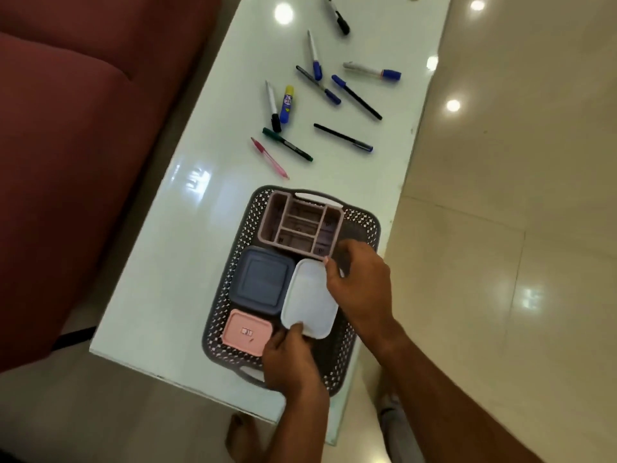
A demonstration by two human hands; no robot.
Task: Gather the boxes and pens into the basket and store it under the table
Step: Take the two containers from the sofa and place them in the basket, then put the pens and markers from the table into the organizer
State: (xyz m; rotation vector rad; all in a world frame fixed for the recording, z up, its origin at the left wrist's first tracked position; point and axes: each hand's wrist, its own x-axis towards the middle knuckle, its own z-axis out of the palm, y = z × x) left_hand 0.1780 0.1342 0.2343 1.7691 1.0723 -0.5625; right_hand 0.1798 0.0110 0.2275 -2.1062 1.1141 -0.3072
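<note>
A dark perforated basket (362, 225) sits on the white table (173, 269) near its front edge. Inside it lie a mauve divided organizer (300, 225), a blue-grey lidded box (262, 279) and a small pink box (245, 332). A white lidded box (309, 297) is held over the basket's right half: my left hand (290, 359) grips its near end, my right hand (359, 282) its far right corner. Beyond the basket several pens and markers lie scattered, among them a pink pen (269, 158), a green pen (287, 144), a black pen (343, 138) and a glue stick (287, 103).
A maroon sofa (66, 145) runs along the table's left side. Glossy beige floor tiles (500, 228) lie to the right. My bare foot (240, 439) shows under the table's front edge. More markers (372, 71) lie toward the far end.
</note>
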